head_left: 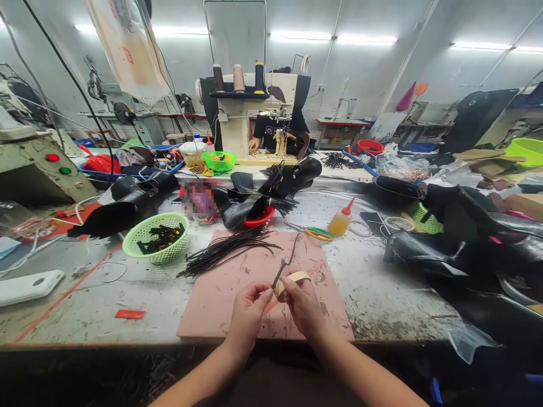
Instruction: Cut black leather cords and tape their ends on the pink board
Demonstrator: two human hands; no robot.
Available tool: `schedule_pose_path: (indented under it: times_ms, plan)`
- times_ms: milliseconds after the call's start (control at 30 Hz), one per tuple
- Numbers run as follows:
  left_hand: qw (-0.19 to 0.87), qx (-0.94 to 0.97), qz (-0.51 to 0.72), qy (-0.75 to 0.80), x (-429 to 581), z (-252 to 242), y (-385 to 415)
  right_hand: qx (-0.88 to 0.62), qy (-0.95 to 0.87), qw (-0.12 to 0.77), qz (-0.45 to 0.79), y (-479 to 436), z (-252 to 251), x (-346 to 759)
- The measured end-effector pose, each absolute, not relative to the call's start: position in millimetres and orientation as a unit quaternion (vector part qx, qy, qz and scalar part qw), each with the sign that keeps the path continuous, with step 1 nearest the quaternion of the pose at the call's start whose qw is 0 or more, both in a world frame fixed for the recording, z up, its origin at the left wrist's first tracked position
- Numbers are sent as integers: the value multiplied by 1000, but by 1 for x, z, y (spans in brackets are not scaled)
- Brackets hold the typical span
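Above a pink mat (212, 316), my left hand (248, 311) pinches the near end of a dark braided strip (279, 273), which runs up and away with a loose tail on the mat. Close beside it, my right hand (304, 305) is wrapped round a roll of tan tape (299, 277), whose edge meets the strip near my left fingertips. Whether tape is stuck to the strip is too small to tell. A bundle of thin black strips (224, 250) lies on the mat's far left part.
Left of the mat stands a pale green basket (156, 240) with black pieces. Beyond the mat are scissors (316, 233) and a yellow glue bottle (340, 219). Black leather pieces (428, 254) heap at right. Across the table a person (282, 135) sits behind a sewing machine (237, 124).
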State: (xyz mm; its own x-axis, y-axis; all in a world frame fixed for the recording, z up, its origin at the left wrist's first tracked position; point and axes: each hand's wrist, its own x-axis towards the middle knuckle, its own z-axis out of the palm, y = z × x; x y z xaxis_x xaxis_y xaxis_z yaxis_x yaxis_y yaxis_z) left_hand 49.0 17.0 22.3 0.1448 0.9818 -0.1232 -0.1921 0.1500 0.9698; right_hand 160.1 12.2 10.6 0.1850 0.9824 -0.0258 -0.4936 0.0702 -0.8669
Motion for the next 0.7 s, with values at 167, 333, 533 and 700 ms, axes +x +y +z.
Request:
schedule_pose_path:
  times_ms: [167,333,533,700]
  plan:
    - [634,390,493,451,49,25,14,-453,-449,663,392,10,7,163]
    - [696,303,502,415,50,27,12,-454,-629,601,192,11,-6,170]
    - [716,234,517,408,49,28,14,-478,-702,507,150,15,1,178]
    - [716,217,510,424,48,27,15,-504,-635,499,306,13,18,176]
